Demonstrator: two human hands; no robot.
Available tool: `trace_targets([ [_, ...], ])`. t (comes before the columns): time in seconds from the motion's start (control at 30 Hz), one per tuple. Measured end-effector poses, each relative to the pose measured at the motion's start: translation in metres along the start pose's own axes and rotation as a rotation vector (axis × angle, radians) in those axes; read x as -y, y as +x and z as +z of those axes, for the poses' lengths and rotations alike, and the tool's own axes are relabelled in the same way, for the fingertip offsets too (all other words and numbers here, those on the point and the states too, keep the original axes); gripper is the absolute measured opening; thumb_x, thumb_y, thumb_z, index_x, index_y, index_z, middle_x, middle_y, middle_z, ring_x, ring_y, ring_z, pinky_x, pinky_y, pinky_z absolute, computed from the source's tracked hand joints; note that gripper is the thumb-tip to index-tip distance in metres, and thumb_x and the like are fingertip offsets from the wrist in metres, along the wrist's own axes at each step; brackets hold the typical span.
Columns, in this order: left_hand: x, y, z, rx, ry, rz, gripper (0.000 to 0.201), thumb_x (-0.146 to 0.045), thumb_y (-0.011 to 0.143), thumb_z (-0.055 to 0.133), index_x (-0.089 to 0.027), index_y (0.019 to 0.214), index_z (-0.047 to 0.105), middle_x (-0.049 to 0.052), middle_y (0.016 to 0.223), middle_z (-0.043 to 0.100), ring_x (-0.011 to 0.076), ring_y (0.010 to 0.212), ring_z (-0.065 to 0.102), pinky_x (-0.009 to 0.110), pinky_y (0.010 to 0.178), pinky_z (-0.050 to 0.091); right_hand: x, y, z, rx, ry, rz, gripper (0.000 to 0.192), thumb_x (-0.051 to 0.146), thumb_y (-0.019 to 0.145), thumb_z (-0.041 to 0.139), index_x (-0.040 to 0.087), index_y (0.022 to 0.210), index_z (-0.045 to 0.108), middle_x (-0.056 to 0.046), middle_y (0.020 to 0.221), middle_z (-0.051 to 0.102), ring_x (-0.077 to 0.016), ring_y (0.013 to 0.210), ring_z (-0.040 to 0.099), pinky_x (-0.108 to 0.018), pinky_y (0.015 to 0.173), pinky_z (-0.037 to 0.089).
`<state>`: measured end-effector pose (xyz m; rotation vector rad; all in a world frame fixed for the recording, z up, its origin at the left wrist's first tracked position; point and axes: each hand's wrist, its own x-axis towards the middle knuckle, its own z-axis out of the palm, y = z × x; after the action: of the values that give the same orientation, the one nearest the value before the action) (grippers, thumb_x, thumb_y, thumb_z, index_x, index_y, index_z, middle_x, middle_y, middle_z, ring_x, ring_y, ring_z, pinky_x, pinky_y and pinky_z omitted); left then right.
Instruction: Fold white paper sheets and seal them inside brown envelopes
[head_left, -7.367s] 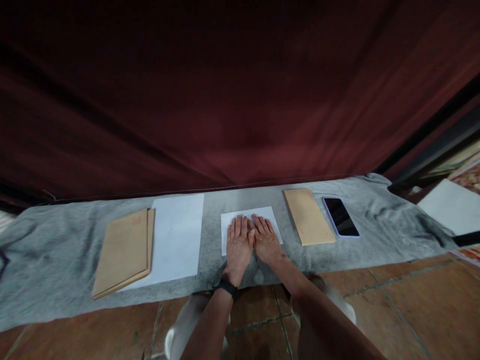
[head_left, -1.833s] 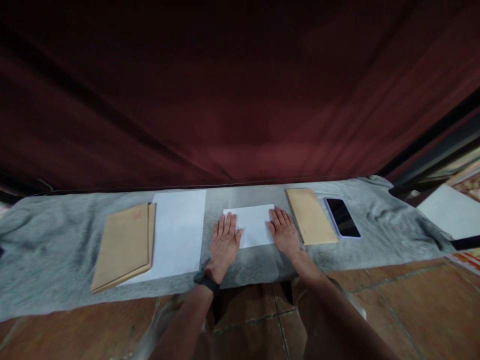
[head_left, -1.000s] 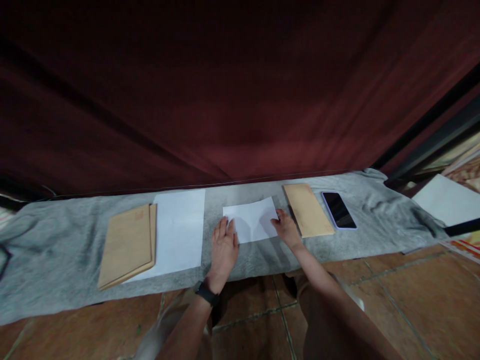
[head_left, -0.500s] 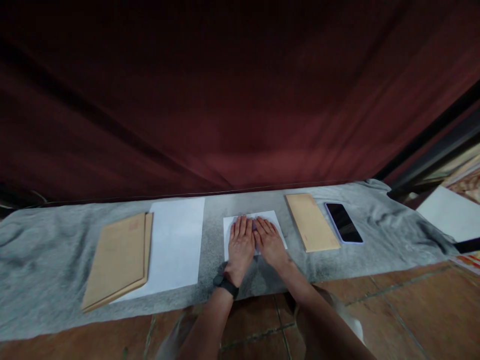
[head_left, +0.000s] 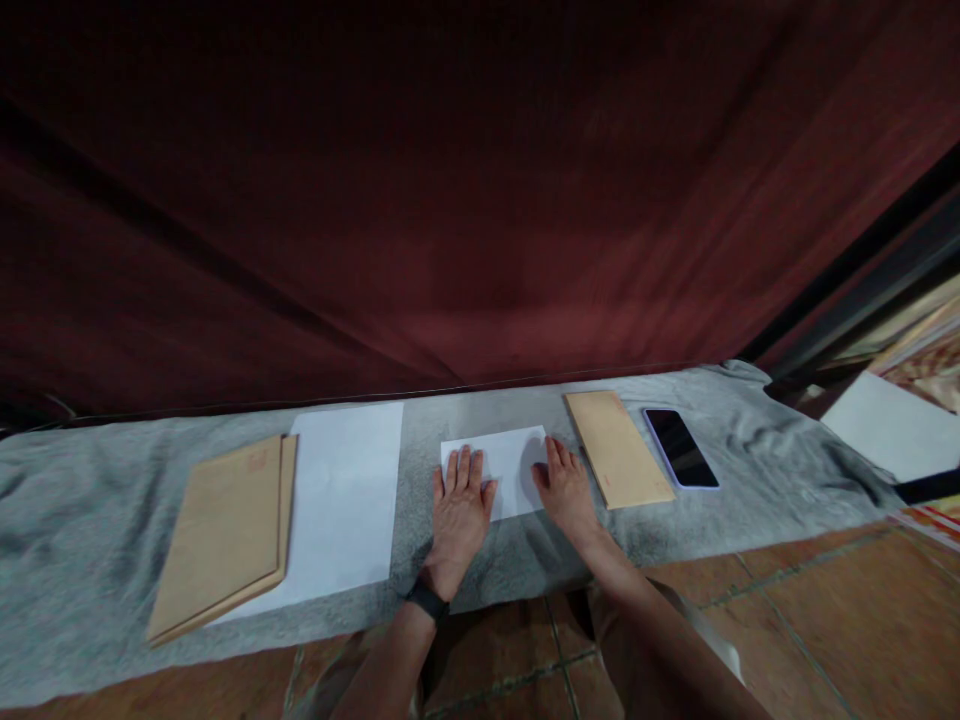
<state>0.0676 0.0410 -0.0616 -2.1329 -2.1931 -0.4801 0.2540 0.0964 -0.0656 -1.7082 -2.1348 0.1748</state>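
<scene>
A small white sheet of paper (head_left: 515, 468), seemingly folded, lies flat on the grey cloth (head_left: 420, 480) in front of me. My left hand (head_left: 460, 512) rests palm down on its left part, fingers spread, with a dark watch on the wrist. At the paper's right edge is my right hand (head_left: 568, 492), its fingers slightly bent and the thumb apart, touching the edge. Just right of that hand lies a brown envelope (head_left: 622, 450).
Larger white paper (head_left: 349, 490) lies to the left, partly under a stack of brown envelopes (head_left: 221, 530). A phone (head_left: 681, 448) in a purple case sits right of the single envelope. Behind the cloth hangs a dark red curtain (head_left: 480, 250). Tiled floor (head_left: 810, 610) shows below.
My hands, close together on the middle of the paper before, have moved apart, left hand to the left and right hand to the paper's right edge. The paper's middle now shows.
</scene>
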Motion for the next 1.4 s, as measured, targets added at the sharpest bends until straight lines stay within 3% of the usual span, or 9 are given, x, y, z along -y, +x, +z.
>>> trace_targets([
  [0.2,0.013,-0.017,0.002,-0.023,0.033,-0.003,0.055,-0.041,0.100,0.044,-0.008,0.144,0.049,0.023,0.157,0.039,0.0353,0.149,0.033,0.053,0.116,0.037,-0.009,0.007,-0.005,0.040,0.157,0.235,0.048,0.028,0.093,0.052,0.007,0.136,0.054,-0.020,0.117,0.068,-0.0260,0.103,0.067,-0.033,0.086,0.050],
  [0.33,0.015,-0.019,0.007,-0.043,0.029,0.003,0.054,-0.039,0.100,0.043,-0.010,0.145,0.048,0.021,0.156,0.042,0.0347,0.148,0.033,0.054,0.115,0.038,-0.016,0.011,-0.008,0.103,0.421,0.306,0.027,0.029,0.084,0.059,0.016,0.105,0.070,-0.009,0.091,0.074,-0.0227,0.087,0.068,-0.028,0.074,0.049],
  [0.47,0.006,-0.018,0.004,-0.021,0.010,-0.015,0.053,-0.035,0.100,0.042,-0.012,0.147,0.046,0.019,0.158,0.040,0.0353,0.149,0.032,0.059,0.117,0.034,-0.022,0.012,-0.014,0.128,0.588,0.313,0.023,0.038,0.080,0.056,0.020,0.075,0.069,0.000,0.063,0.065,-0.0181,0.063,0.061,-0.025,0.057,0.041],
  [0.6,-0.009,-0.023,0.000,-0.027,-0.078,0.094,0.052,-0.026,0.099,0.040,-0.013,0.150,0.040,0.017,0.161,0.036,0.0312,0.150,0.030,0.055,0.119,0.033,-0.024,0.012,-0.020,0.090,0.605,0.339,0.027,0.044,0.076,0.053,0.022,0.062,0.061,0.002,0.054,0.057,-0.0167,0.057,0.055,-0.026,0.052,0.036],
  [0.77,-0.025,-0.035,0.005,0.035,-0.163,0.207,0.052,-0.033,0.098,0.047,-0.014,0.147,0.044,0.017,0.158,0.041,0.0313,0.147,0.037,0.055,0.118,0.036,-0.023,0.013,-0.025,0.074,0.627,0.402,0.024,0.045,0.071,0.053,0.023,0.062,0.057,0.003,0.052,0.054,-0.0161,0.056,0.053,-0.026,0.053,0.036],
  [0.93,-0.024,-0.033,-0.001,0.088,-0.153,0.243,0.054,-0.030,0.095,0.053,-0.012,0.146,0.044,0.019,0.158,0.040,0.0313,0.149,0.034,0.055,0.121,0.031,-0.021,0.002,-0.027,0.121,0.722,0.444,0.024,0.047,0.065,0.054,0.023,0.064,0.058,0.001,0.056,0.057,-0.0174,0.057,0.055,-0.026,0.051,0.038],
  [1.13,-0.018,-0.031,-0.014,0.067,-0.222,0.303,0.062,-0.024,0.090,0.057,-0.018,0.150,0.039,0.015,0.161,0.036,0.0289,0.150,0.032,0.055,0.119,0.035,-0.013,-0.019,-0.042,0.173,1.273,0.641,0.028,0.042,0.063,0.067,0.023,0.082,0.061,-0.005,0.076,0.073,-0.0251,0.069,0.069,-0.034,0.059,0.053],
  [1.27,-0.031,-0.044,-0.016,0.015,-0.192,0.359,0.058,-0.021,0.092,0.054,-0.020,0.149,0.042,0.012,0.158,0.042,0.0282,0.147,0.037,0.053,0.118,0.036,0.002,-0.040,-0.044,0.131,1.493,0.682,0.026,0.035,0.063,0.071,0.024,0.084,0.063,-0.007,0.085,0.076,-0.0282,0.077,0.072,-0.037,0.063,0.057],
  [1.4,-0.042,-0.055,-0.014,0.031,-0.118,0.314,0.056,-0.008,0.092,0.043,-0.021,0.146,0.049,0.010,0.153,0.050,0.0269,0.142,0.045,0.049,0.113,0.042,0.020,-0.072,-0.035,0.152,1.649,0.730,0.028,0.035,0.064,0.076,0.024,0.087,0.063,-0.006,0.091,0.076,-0.0266,0.083,0.073,-0.036,0.069,0.059],
])
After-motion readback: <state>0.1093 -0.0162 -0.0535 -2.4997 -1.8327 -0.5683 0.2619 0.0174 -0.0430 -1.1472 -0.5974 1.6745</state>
